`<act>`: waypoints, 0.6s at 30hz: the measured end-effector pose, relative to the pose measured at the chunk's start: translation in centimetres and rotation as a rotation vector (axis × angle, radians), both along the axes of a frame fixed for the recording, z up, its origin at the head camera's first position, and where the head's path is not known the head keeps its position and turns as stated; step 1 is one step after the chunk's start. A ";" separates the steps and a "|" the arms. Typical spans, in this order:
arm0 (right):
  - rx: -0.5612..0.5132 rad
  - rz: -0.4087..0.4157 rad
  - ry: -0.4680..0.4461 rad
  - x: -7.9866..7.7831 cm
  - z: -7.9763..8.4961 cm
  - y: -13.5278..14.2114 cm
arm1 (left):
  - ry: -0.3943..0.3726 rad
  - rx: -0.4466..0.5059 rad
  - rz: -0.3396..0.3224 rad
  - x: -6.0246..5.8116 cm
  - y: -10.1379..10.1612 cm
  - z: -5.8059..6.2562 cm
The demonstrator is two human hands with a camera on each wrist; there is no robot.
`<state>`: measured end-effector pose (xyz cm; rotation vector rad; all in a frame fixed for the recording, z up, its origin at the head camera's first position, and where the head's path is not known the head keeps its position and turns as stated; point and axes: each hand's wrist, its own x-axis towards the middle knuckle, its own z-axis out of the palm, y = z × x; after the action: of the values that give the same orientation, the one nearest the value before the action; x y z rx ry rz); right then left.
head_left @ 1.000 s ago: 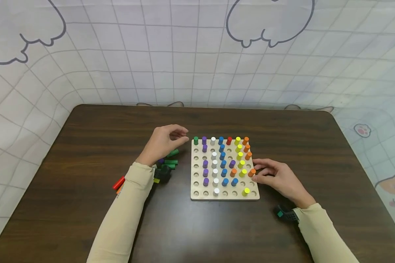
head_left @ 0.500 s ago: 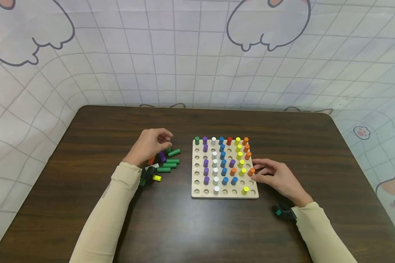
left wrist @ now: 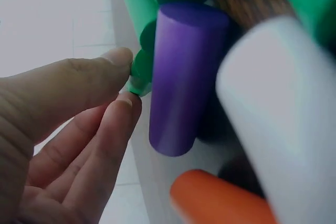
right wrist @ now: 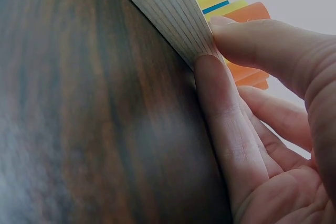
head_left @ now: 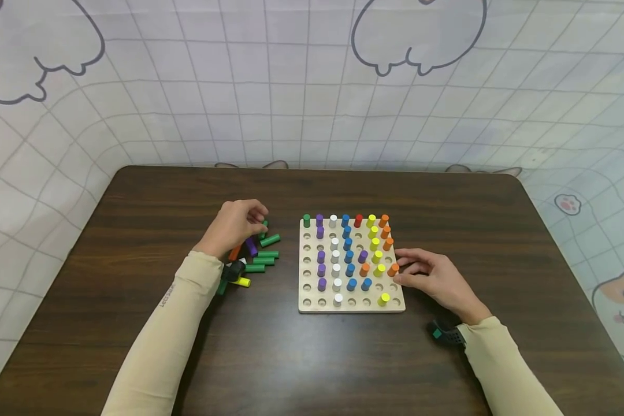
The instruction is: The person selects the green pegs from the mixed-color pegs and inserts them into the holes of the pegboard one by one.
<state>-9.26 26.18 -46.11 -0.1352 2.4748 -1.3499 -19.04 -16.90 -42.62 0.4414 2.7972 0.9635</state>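
The left hand (head_left: 234,224) has a narrow grip, thumb and fingertip on the end of a green peg (left wrist: 142,66); how firmly, I cannot tell. That peg lies at the heap's far side, toward the bench's (head_left: 312,358) far edge. A hold so near its end could let the round peg tilt or roll away, and the purple peg (left wrist: 189,77) crowding it could be knocked. The black wrist camera (head_left: 233,270) hangs over the heap and might drag the yellow peg (head_left: 243,282) toward the near edge. The right hand (head_left: 442,283) pinches the pegboard (head_left: 343,310) by its right edge; a shove there could skid it, or its thumb could nudge the orange peg (head_left: 393,270) alongside.
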 end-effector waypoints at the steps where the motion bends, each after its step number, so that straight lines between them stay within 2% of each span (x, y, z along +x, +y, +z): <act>1: 0.001 0.002 0.002 0.0 0.0 0.0 | -0.003 0.000 -0.002 -0.1 0.0 0.0; 9: 0.009 0.005 0.009 -0.2 0.0 0.0 | -0.020 -0.011 -0.032 -0.3 0.3 0.1; 14: 0.017 0.001 0.011 -0.1 -0.1 0.1 | -0.036 -0.059 -0.095 -0.3 0.4 -0.1; 18: 0.008 0.004 0.005 -0.1 -0.1 0.1 | -0.034 -0.095 -0.105 -0.3 0.4 -0.1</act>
<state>-9.34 26.29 -46.22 -0.1426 2.4825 -1.3396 -19.36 -16.50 -42.68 0.5467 2.7446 0.8047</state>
